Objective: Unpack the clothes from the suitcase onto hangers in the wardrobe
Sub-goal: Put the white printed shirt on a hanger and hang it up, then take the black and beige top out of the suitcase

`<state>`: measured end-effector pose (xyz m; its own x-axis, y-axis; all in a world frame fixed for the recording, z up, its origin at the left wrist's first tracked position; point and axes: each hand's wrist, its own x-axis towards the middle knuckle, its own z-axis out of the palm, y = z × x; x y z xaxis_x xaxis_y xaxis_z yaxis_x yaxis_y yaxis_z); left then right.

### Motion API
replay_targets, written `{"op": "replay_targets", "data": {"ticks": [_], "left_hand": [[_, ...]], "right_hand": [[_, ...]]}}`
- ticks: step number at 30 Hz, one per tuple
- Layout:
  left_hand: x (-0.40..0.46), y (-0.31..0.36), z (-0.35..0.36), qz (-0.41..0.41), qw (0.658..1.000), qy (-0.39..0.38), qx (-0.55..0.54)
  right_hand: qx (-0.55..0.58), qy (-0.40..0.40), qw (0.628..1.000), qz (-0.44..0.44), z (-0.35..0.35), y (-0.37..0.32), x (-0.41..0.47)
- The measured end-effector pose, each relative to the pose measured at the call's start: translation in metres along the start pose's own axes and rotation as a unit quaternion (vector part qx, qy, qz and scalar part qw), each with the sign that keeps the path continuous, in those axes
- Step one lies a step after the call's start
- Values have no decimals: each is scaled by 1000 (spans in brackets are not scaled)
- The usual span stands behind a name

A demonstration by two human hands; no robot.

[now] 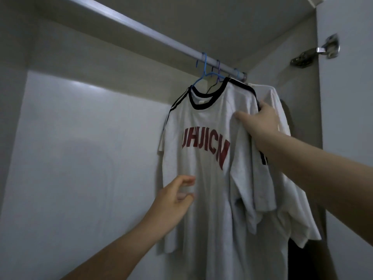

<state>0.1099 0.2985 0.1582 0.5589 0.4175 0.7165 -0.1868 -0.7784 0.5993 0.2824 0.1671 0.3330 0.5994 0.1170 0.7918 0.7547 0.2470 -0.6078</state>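
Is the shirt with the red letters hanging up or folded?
Hanging up: the shirt hangs spread from a blue hanger hooked on the rail.

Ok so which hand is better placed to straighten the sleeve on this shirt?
The right hand. It already grips the T-shirt at the shoulder by that sleeve, up near the rail. The left hand hangs loosely curled by the shirt's lower front, holding nothing.
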Motion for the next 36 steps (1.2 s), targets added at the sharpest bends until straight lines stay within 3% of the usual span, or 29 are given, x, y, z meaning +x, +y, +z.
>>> {"op": "replay_targets", "data": {"ticks": [6, 15, 23, 30, 33, 36], "left_hand": [[-34, -35, 30, -45, 994, -97, -39], [-84, -56, 95, -87, 970, -218, -66], [-131, -51, 169, -59, 933, -344, -93], [-194, -6, 267, -54, 871, -454, -180], [-226, 22, 310, -38, 827, -522, -204], [-263, 53, 348, -7, 763, -608, -218]], "right_hand": [[9, -65, 988, 138, -7, 91, -78], [67, -38, 956, 282, -58, 164, -197], [187, 16, 889, 417, -155, 182, -336], [143, 117, 847, 499, -271, 194, -466], [141, 185, 825, 515, -329, 192, -507], [117, 259, 805, 521, -388, 180, -540]]}}
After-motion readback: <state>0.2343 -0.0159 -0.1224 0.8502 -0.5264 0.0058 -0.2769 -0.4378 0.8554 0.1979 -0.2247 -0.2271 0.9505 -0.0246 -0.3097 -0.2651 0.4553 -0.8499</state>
